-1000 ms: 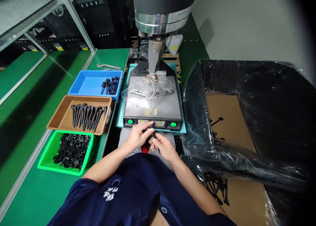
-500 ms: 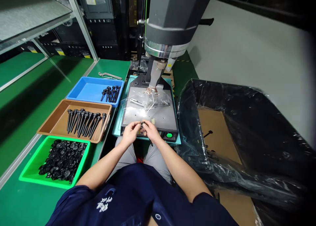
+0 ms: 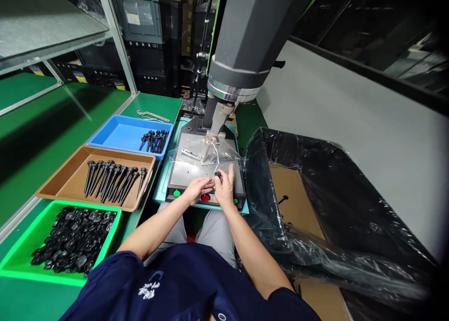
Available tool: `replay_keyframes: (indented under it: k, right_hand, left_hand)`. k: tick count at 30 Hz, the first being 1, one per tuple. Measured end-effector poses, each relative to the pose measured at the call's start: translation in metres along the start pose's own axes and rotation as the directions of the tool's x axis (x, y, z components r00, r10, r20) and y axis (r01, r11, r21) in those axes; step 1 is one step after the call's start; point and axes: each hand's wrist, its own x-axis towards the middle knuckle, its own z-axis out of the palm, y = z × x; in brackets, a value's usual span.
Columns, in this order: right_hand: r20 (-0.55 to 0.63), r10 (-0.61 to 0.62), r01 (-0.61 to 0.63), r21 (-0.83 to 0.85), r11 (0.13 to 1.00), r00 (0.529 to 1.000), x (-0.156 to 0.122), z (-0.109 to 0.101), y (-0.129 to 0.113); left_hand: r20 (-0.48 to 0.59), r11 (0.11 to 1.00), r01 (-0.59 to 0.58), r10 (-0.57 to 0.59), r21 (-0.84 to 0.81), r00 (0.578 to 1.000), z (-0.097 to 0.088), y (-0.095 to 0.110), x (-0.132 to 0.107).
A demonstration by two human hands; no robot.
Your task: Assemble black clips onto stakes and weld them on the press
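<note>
My left hand (image 3: 197, 189) and my right hand (image 3: 223, 189) meet over the front of the press's grey metal plate (image 3: 192, 167). Both are closed together on a small black part (image 3: 218, 175) whose round head shows above my right fingers. A red button (image 3: 205, 198) and two green buttons (image 3: 176, 193) sit on the panel just below my hands. The press head (image 3: 234, 84) hangs over the back of the plate, above a clear plastic sheet (image 3: 210, 149).
At left a blue tray (image 3: 121, 134) holds a few black pins, a brown tray (image 3: 70, 179) holds a row of pins, and a green bin (image 3: 21, 237) holds black caps. At right stands a cardboard box lined with black plastic (image 3: 315, 190). A wrench (image 3: 153, 115) lies behind the blue tray.
My hands have moved from my lap up and forward onto the front of the press plate, still together on the black part. The camera has tilted upward.
</note>
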Motion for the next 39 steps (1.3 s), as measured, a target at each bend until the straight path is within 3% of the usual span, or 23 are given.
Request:
replay_keyframes:
  k: [3, 7, 11, 14, 17, 20, 22, 24, 28, 30, 34, 39]
  right_hand:
    - [-0.033, 0.06, -0.057, 0.085, 0.995, 0.998, 0.006, 0.001, 0.001]
    - [-0.009, 0.2, -0.19, 0.269, 0.944, 0.98, 0.015, 0.003, -0.001]
    - [-0.003, 0.314, -0.277, 0.462, 0.843, 0.949, 0.022, 0.006, 0.001]
    - [0.003, 0.431, -0.325, 0.66, 0.677, 0.902, 0.018, 0.021, 0.003]
    - [0.227, 0.486, -0.455, 0.782, 0.425, 0.844, 0.01, 0.05, -0.002]
    - [0.382, 0.366, -0.502, 0.8, 0.329, 0.849, 0.012, 0.075, -0.011]
    - [0.379, 0.293, -0.467, 0.812, 0.35, 0.878, 0.024, 0.082, -0.016]
    - [0.323, 0.273, -0.415, 0.801, 0.432, 0.906, 0.042, 0.081, -0.017]
    - [0.048, 0.31, -0.281, 0.568, 0.773, 0.95, 0.079, 0.062, -0.009]
    - [-0.088, 0.262, -0.199, 0.436, 0.878, 0.961, 0.092, 0.052, -0.006]
    - [-0.189, 0.164, -0.082, 0.379, 0.922, 0.968, 0.11, 0.042, -0.007]
    - [-0.086, 0.206, -0.13, 0.53, 0.838, 0.975, 0.131, 0.05, -0.013]
  left_hand:
    - [0.05, 0.922, 0.1, -0.087, -0.373, 0.995, 0.016, 0.005, 0.021]
    - [-0.124, 0.75, -0.05, -0.042, -0.659, 0.991, 0.021, 0.022, 0.042]
    - [-0.21, 0.722, -0.141, -0.006, -0.677, 0.978, 0.018, 0.038, 0.044]
    - [-0.204, 0.737, -0.168, 0.043, -0.654, 0.978, 0.021, 0.048, 0.04]
    - [-0.176, 0.762, -0.162, 0.064, -0.627, 0.982, 0.028, 0.058, 0.037]
    - [-0.15, 0.799, -0.156, 0.083, -0.581, 0.985, 0.033, 0.068, 0.035]
    - [-0.154, 0.828, -0.174, 0.107, -0.533, 0.982, 0.033, 0.074, 0.034]
    - [-0.166, 0.849, -0.199, 0.133, -0.489, 0.977, 0.032, 0.078, 0.032]
    - [-0.144, 0.89, -0.232, 0.19, -0.392, 0.971, 0.028, 0.082, 0.029]
    - [-0.128, 0.916, -0.245, 0.215, -0.319, 0.968, 0.026, 0.081, 0.03]
    - [-0.152, 0.932, -0.267, 0.235, -0.244, 0.96, 0.024, 0.081, 0.036]
    - [-0.17, 0.928, -0.281, 0.244, -0.244, 0.955, 0.022, 0.086, 0.042]
